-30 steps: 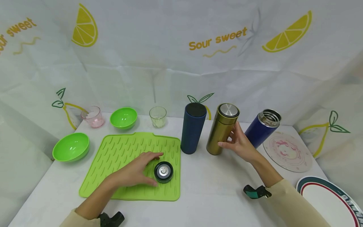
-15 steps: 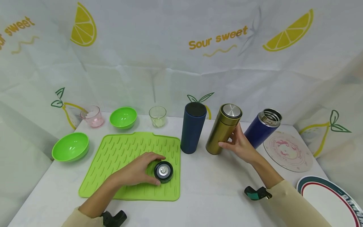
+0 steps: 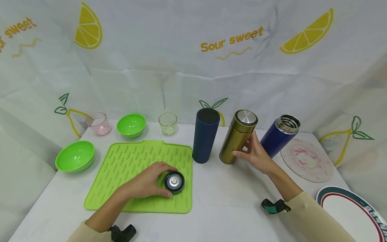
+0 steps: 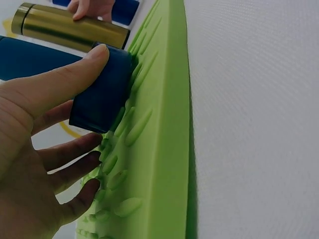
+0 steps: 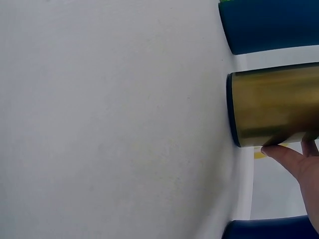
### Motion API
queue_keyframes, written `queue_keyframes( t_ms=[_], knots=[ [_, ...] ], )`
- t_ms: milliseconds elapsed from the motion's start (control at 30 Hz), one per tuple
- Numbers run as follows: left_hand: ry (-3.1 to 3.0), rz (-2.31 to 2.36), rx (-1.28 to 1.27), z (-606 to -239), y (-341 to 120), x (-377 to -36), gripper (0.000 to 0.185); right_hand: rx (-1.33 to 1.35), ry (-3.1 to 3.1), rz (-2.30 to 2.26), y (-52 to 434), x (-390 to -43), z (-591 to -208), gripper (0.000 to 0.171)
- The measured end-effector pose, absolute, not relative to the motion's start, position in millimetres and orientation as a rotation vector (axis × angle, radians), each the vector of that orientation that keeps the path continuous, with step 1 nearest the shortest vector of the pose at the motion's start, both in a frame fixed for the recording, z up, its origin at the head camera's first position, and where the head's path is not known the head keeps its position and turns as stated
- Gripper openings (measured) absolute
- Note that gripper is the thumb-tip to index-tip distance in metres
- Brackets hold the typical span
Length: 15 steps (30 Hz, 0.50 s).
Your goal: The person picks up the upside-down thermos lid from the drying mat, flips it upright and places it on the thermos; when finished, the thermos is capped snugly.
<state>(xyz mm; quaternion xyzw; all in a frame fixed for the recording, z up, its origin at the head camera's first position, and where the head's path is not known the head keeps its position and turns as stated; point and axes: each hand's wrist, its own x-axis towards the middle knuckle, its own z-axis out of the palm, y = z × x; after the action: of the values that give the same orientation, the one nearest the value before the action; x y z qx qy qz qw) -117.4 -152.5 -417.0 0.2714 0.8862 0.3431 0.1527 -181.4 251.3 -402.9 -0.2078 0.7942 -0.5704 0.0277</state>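
On the green drying mat (image 3: 121, 174) a dark blue bottle lid (image 3: 174, 182) lies with its silver-centred inside facing up. My left hand (image 3: 148, 181) pinches it; the left wrist view has the thumb on the lid's side (image 4: 99, 94) and the other fingers spread below. My right hand (image 3: 255, 153) holds the lower part of a gold thermos (image 3: 237, 137) with a silver-topped lid, its thumb along the near side and the other fingers partly hidden behind. A dark blue tumbler (image 3: 206, 137) stands left of the thermos. Right of the hand is a blue flask (image 3: 276, 137) with an uncovered steel mouth.
Two green bowls (image 3: 75, 156), a pink glass (image 3: 99, 124) and a clear glass (image 3: 168, 124) stand left and back. A round pink patterned mat (image 3: 306, 161) lies at the right, with a white plate (image 3: 350, 215) with a dark rim nearer the front. A white printed curtain (image 3: 181, 84) hangs behind the table.
My left hand has moved slightly right and its thumb and finger have closed in on the lid. The gold thermos's top has shifted slightly right in my right hand.
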Motion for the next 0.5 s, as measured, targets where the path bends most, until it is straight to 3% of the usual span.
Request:
queue_keyframes(
  t_ms=[500],
  knots=[
    [2.567, 1.097, 0.702, -404, -151, -122, 0.07, -0.504, 2.488, -1.786, 251, -159, -397, 0.114]
  ],
)
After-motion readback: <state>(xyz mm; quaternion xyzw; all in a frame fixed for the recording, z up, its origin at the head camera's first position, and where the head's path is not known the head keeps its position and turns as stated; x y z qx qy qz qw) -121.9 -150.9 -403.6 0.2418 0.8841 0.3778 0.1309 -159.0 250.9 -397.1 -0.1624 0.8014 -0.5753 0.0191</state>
